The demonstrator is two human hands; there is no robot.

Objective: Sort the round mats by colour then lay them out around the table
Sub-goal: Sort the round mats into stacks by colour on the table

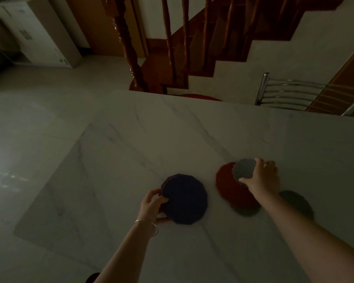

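Note:
My left hand [153,205] grips the left edge of a stack of round mats; a dark blue mat [185,199] lies on top and reddish edges show beneath it. My right hand [262,178] pinches a small grey mat [244,169] and holds it just above a red mat [233,186] lying flat on the white marble table [151,139]. A dark green mat [246,211] pokes out under the red one. Another dark mat [296,203] lies right of my forearm, partly hidden by it.
A chrome chair back [294,92] stands at the table's far right edge. A red seat [200,97] peeks over the far edge. A wooden staircase with turned balusters [172,48] rises behind. The table's left edge drops to pale floor tiles [29,129].

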